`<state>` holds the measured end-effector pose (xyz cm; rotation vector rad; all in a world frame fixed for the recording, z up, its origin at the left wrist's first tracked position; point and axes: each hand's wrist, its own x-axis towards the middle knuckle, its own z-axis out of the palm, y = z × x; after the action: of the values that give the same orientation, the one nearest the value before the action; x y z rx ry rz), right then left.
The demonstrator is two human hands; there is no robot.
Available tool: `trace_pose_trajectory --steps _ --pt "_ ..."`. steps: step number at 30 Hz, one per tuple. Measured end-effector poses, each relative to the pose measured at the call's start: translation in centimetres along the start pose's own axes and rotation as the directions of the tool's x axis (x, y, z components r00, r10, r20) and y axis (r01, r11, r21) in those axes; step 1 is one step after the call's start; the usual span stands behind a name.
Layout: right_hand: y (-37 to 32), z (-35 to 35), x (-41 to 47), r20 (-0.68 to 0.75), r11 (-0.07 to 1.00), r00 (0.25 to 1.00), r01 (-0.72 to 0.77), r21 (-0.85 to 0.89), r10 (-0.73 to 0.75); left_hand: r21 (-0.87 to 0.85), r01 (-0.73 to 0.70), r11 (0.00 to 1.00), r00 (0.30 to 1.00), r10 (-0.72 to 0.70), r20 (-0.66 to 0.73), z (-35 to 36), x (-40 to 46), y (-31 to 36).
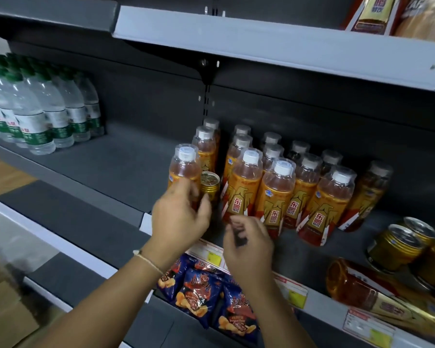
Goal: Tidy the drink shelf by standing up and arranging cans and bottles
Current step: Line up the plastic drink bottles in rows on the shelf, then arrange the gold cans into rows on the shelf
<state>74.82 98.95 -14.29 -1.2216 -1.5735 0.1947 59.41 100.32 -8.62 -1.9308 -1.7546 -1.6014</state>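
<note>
left hand [180, 217] grip: fingers curled around the lower part of an upright orange bottle [183, 172] at the left end of the drink group, holding it; motion blur on the fingertips. right hand [249, 243] grip: fingers loosely curled, narrow; whether it touches the front bottle [244, 187] just ahead of it, cannot tell.

around: gold can [209, 188] stands upright just right of the held bottle, touching or nearly, squeezed between it and the front bottle. block of upright orange bottles [309, 187] in rows fills the dark shelf [116, 167] to the right, caps up. water bottles [35, 106] with green caps stand well apart at far left of the same shelf. snack bags [206, 295] lie on the shelf below, under the wrists. price tags [290, 292] on the shelf front edge. upper shelf [274, 43] overhangs, packaged goods at its top right.

orientation: held bottle long axis vertical, white cap up. at far right, fallen bottle [377, 295] lies on its side near the shelf front, long axis running left-right along the edge, base end toward the left. two fallen cans [397, 247] lie on their sides just behind it, tops facing left toward the bottle block.
</note>
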Motion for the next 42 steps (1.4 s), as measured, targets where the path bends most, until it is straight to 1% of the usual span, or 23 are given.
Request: trace_pose_trajectory --steps 2,3,4,5,6,7,9,11,14,17,22,24,26,28,29,31,33,36,39,41,42 --pt "-1.3 2.2 0.4 0.168 0.995 0.981 -0.103 0.003 0.101 -0.077 0.112 0.991 0.993 -0.116 -0.038 -0.9 0.6 -2.1" --pt "-1.8 3.3 0.7 0.231 0.988 0.962 -0.152 -0.001 0.148 -0.122 0.171 0.978 0.984 -0.175 -0.020 -1.2 1.0 -3.1" --pt "-2.3 4.3 1.1 0.281 0.981 0.941 -0.196 -0.006 0.190 -0.163 0.229 0.960 0.973 -0.228 0.028 -1.4 1.4 -4.2" --pt "-2.7 5.1 1.4 0.318 0.974 0.922 -0.228 -0.017 0.221 -0.199 0.278 0.940 0.959 -0.261 0.107 -1.5 1.8 -5.1" --pt "-3.0 5.9 1.7 0.342 0.969 0.908 -0.246 -0.030 0.241 -0.234 0.305 0.923 0.945 -0.261 0.198 -1.6 2.3 -5.9" --pt "-3.3 6.6 1.9 0.353 0.966 0.901 -0.256 -0.036 0.252 -0.261 0.307 0.915 0.931 -0.233 0.281 -1.6 2.7 -6.5" --pt "-3.7 7.7 1.9 0.319 0.963 0.910 -0.270 -0.026 0.264 -0.291 0.264 0.920 0.912 -0.140 0.384 -1.6 3.4 -7.5" --pt "-4.0 8.7 1.7 0.248 0.963 0.932 -0.269 -0.009 0.263 -0.297 0.237 0.925 0.903 -0.097 0.418 -1.6 4.0 -8.4" --pt "-4.7 10.2 1.3 0.206 0.969 0.947 -0.248 -0.011 0.245 -0.301 0.250 0.920 0.900 -0.106 0.423 -1.8 4.9 -9.8" --pt "-5.4 11.6 1.3 0.221 0.968 0.942 -0.248 -0.040 0.251 -0.300 0.259 0.918 0.896 -0.112 0.429 -1.9 5.9 -11.4" --pt "-5.9 12.3 1.5 0.252 0.963 0.929 -0.262 -0.068 0.271 -0.338 0.224 0.914 0.904 -0.065 0.423 -0.9 7.0 -12.5" --pt "-5.9 12.2 1.5 0.235 0.961 0.932 -0.264 -0.079 0.276 -0.363 0.209 0.908 0.908 -0.042 0.417 -0.4 7.1 -12.5" --pt "-5.7 11.9 1.5 0.146 0.964 0.953 -0.256 -0.077 0.265 -0.391 0.187 0.901 0.918 -0.018 0.396 0.2 7.1 -12.6" --pt "-5.3 11.4 1.8 0.006 0.959 0.965 -0.260 -0.114 0.263 -0.412 0.166 0.896 0.931 -0.004 0.365 0.8 6.9 -12.8" --pt "-5.1 11.1 2.1 -0.046 0.949 0.960 -0.279 -0.146 0.276 -0.421 0.163 0.892 0.935 -0.003 0.355 1.1 6.9 -12.8" --pt "-4.8 10.4 2.7 -0.099 0.920 0.939 -0.343 -0.191 0.329 -0.429 0.157 0.890 0.938 0.002 0.347 1.7 7.0 -12.7" --pt "-4.6 10.0 3.2 -0.096 0.896 0.918 -0.396 -0.202 0.384 -0.426 0.148 0.893 0.936 0.012 0.351 2.1 7.0 -12.4" --pt "-4.3 10.1 3.9 -0.046 0.879 0.907 -0.418 -0.230 0.419 -0.421 0.159 0.893 0.922 0.018 0.386 2.2 7.0 -12.3" --pt "-3.9 10.7 4.7 -0.029 0.867 0.898 -0.432 -0.247 0.439 -0.412 0.157 0.897 0.889 0.054 0.455 1.8 7.0 -12.7" --pt "-3.7 11.2 5.3 -0.045 0.863 0.895 -0.440 -0.247 0.444 -0.334 0.149 0.931 0.858 0.046 0.512 1.4 6.7 -13.0" --pt "-3.6 11.4 5.6 -0.051 0.862 0.893 -0.446 -0.243 0.447 -0.279 0.144 0.949 0.858 0.020 0.513 1.2 6.4 -13.2"
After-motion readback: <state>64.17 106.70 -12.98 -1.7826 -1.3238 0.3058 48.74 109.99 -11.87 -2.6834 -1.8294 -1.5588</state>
